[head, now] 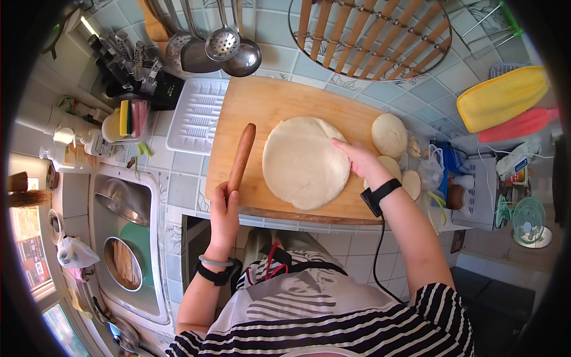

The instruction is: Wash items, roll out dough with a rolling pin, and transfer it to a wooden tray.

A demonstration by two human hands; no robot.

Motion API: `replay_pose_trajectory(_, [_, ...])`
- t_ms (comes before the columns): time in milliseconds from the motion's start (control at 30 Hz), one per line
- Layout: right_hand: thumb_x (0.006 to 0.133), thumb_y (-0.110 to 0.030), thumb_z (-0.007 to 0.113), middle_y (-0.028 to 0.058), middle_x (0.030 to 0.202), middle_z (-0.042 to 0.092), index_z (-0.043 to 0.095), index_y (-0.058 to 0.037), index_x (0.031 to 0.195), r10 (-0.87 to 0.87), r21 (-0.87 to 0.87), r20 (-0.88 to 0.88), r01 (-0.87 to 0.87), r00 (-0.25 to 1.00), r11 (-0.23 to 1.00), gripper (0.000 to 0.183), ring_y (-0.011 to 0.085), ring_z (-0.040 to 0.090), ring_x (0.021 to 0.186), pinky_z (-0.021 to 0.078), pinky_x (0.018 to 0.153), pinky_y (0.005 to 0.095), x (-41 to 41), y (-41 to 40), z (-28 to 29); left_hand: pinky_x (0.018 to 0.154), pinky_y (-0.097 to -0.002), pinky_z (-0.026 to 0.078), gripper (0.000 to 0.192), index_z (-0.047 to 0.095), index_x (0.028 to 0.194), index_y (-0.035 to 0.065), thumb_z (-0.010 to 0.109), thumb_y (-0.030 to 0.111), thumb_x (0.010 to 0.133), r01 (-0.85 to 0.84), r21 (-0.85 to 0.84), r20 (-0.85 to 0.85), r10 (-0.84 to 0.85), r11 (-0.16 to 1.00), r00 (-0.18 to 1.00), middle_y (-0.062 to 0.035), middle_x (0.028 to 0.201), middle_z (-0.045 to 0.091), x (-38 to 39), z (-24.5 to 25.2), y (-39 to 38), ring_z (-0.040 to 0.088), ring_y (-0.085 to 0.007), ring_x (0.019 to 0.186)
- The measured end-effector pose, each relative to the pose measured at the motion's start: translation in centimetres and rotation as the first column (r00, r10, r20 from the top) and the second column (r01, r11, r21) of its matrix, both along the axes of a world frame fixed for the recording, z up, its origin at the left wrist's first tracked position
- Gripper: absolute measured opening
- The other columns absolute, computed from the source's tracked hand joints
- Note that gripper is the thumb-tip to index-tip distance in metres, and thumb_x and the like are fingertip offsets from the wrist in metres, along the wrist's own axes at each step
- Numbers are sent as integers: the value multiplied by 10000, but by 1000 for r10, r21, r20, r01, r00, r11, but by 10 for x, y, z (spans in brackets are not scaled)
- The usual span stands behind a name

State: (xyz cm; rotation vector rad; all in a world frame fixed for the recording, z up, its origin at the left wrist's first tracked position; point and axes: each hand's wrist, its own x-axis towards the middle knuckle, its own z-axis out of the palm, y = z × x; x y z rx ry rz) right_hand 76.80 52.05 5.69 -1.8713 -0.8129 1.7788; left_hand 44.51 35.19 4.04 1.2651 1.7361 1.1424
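A wide, flat round of dough (pixel 305 165) lies on the wooden board (pixel 272 100) before me. My left hand (pixel 224 209) is closed around the lower end of a tapered wooden rolling pin (pixel 244 154), which points up and away from me, left of the dough. At the dough's right edge, my right hand (pixel 357 158) has its thumb on top, with the other fingers partly hidden at the rim. Beyond that hand, a smaller dough disc (pixel 389 134) rests on the board's right end. Another dough piece (pixel 389 167) is partly covered by my right forearm.
A white plastic tray (pixel 196 114) adjoins the board's left end. Further left are a knife block (pixel 163 91) and a sink (pixel 156 250) holding a metal bowl (pixel 122 263). Ladles (pixel 243 58) and a slatted rack (pixel 370 38) hang behind. A black cable (pixel 379 254) trails from my right wrist.
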Motion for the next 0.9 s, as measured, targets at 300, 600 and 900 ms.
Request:
replay_pose_trajectory(300, [863,-161,719,130,1148,666,593,13,1213,102,195,-57,-89,993,977,411,227,651,1016,528,877,373,-29,-26,20,753,-291,445,250,519,1169,-21,530,157,994,26,-62,122,-18,998,992,-80,889,564,7,3,-2,512,-159,808])
replay_pose_trajectory(600, [896,-169,686,123,1232,627,518,20,1301,15,250,-468,116,884,961,477,224,630,1091,512,936,378,-67,-48,99,736,-275,440,249,519,1184,-15,524,149,996,-13,-55,188,23,998,982,-62,897,559,6,-2,10,502,-140,797])
replay_pose_trajectory(900, [903,-411,667,127,1228,619,507,25,1310,-102,96,-24,104,995,990,617,211,609,1095,506,879,381,20,-104,-13,786,-342,472,248,532,1164,-9,565,133,963,120,-18,-62,-121,993,991,-125,971,584,11,15,45,566,-241,875])
